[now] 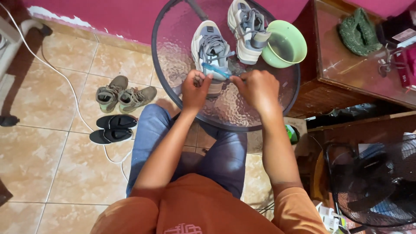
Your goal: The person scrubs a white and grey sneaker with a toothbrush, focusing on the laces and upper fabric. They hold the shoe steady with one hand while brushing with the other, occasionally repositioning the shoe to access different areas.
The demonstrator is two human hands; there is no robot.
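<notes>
A view from above of a seated person in blue jeans and an orange top, working at a round glass table (173, 65) in the upper middle of the frame.

At far left, a white cable (65, 78) runs across the beige tiled floor. Right of it, a pair of olive-grey shoes (123, 94) sits on the tiles, and just below them a pair of black sandals (113, 128).

At the centre, the left hand (196, 89) is closed, its thumb and fingers pinching one end of a small light-blue object (215, 70), possibly a brush; what it is cannot be told for sure. The object lies against the near end of a grey and white sneaker (211, 52) standing on the glass. The right hand (258, 89), just right of the left one, is also curled shut at the object's other end; whether it actually grips the object cannot be told.

Further up and right, a second matching sneaker (247, 28) stands on the table, touching a light green bowl (286, 43) at the table's right edge.

At right stands a dark wooden cabinet (346, 73) with a green knitted item (359, 32) on top. At lower right is a black fan (377, 186).
</notes>
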